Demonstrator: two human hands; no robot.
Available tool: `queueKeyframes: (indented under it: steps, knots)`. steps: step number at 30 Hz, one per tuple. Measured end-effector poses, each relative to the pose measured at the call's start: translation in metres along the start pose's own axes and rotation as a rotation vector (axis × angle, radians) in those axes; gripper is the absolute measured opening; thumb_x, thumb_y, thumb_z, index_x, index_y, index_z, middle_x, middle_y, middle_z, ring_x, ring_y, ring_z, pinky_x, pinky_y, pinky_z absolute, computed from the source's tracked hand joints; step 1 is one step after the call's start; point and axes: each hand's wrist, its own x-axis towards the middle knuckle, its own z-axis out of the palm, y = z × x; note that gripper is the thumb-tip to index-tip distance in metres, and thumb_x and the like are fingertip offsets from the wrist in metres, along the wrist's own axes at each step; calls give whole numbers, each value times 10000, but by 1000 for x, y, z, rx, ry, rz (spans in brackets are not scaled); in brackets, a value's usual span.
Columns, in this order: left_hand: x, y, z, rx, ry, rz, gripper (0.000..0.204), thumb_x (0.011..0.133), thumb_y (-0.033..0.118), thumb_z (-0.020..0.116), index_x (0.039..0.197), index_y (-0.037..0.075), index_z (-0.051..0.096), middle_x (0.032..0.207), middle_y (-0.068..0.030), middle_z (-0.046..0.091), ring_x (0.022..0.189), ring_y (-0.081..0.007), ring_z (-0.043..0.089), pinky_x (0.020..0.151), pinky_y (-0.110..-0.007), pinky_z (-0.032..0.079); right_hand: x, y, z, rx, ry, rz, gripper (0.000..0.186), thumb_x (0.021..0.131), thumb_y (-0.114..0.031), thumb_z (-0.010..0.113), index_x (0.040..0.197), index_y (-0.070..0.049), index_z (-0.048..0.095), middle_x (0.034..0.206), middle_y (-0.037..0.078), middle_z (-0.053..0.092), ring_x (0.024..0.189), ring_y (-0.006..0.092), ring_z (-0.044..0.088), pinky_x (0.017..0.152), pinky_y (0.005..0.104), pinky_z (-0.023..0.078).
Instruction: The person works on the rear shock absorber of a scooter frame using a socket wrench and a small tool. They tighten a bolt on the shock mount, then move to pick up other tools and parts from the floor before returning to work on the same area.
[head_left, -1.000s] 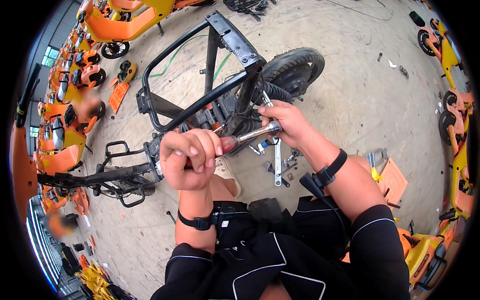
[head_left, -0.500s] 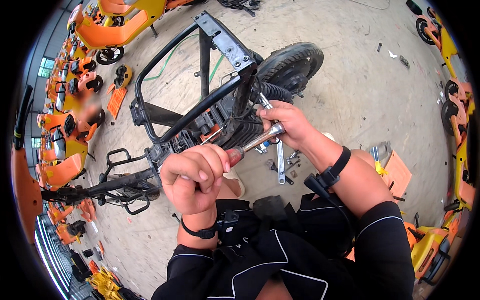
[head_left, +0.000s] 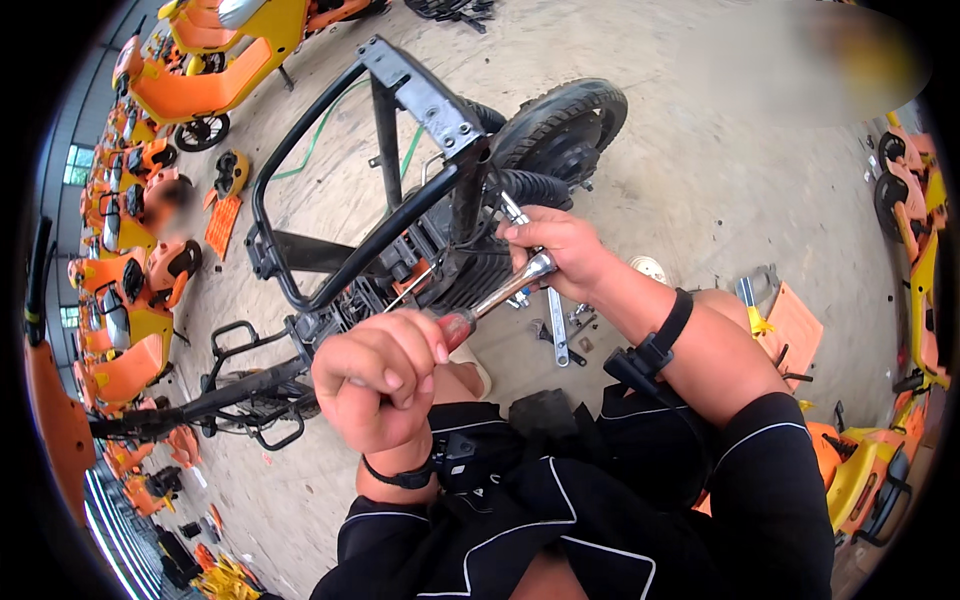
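Best swing the red-handled chrome ratchet wrench smoothly with the left fingers, clenched round its handle, while the right fingers, grasping the slim silvery metal shaft beside its head, hold that square. The wrench, aimed toward two o'clock between both grips, looks shiny, its red scuffed.

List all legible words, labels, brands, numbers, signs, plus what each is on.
No text reads clearly in the head view.
Black cloth clothing with white piping: small white mark, too small to read.
Red-handled chrome ratchet tool: none readable.
Long silver metal wrench on the floor: any stamping too small.
Black tubular metal frame: none readable.
Yellow-and-orange scooters: any labels too small or blurred.
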Motion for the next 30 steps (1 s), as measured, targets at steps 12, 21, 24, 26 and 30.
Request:
queueKeyframes:
  steps: [12, 21, 24, 26, 30]
  knots:
    - [-18, -6, -8, -22, 24, 27, 127, 941, 136, 443, 817, 111, 454, 542, 8, 403, 533, -154, 459, 658, -356, 441, 0, -13, 3, -186, 42, 100, 168, 878, -183, 629, 920, -21, 609, 752, 68, 630, 629, 151, 599, 493, 308, 486]
    - [-24, -8, -9, -32, 94, 11, 121, 939, 144, 457, 824, 108, 464, 540, 5, 415, 530, -145, 462, 652, -346, 441, 9, -5, -2, -259, 48, 61, 169, 867, -195, 618, 923, -37, 624, 766, 57, 648, 654, 147, 597, 562, 321, 493]
    - [-24, -7, -8, -23, 110, 8, 121, 942, 148, 462, 827, 108, 466, 538, 5, 420, 529, -142, 461, 649, -341, 440, 9, -8, -2, -281, 35, 70, 175, 866, -195, 615, 931, -33, 625, 768, 58, 651, 655, 144, 596, 564, 322, 489]
    - [-24, -8, -8, -28, 114, 8, 122, 944, 149, 464, 829, 106, 467, 537, 6, 419, 526, -141, 461, 647, -341, 441, 9, -10, -3, -298, 30, 62, 181, 867, -195, 613, 940, -30, 626, 770, 61, 654, 654, 144, 596, 562, 322, 488]
    - [-23, -9, -7, -47, 121, 16, 117, 946, 149, 467, 839, 102, 478, 534, 8, 422, 520, -137, 461, 640, -339, 441, 9, -8, -4, -343, 31, 55, 190, 870, -194, 606, 954, -25, 629, 775, 64, 659, 655, 147, 603, 551, 322, 488]
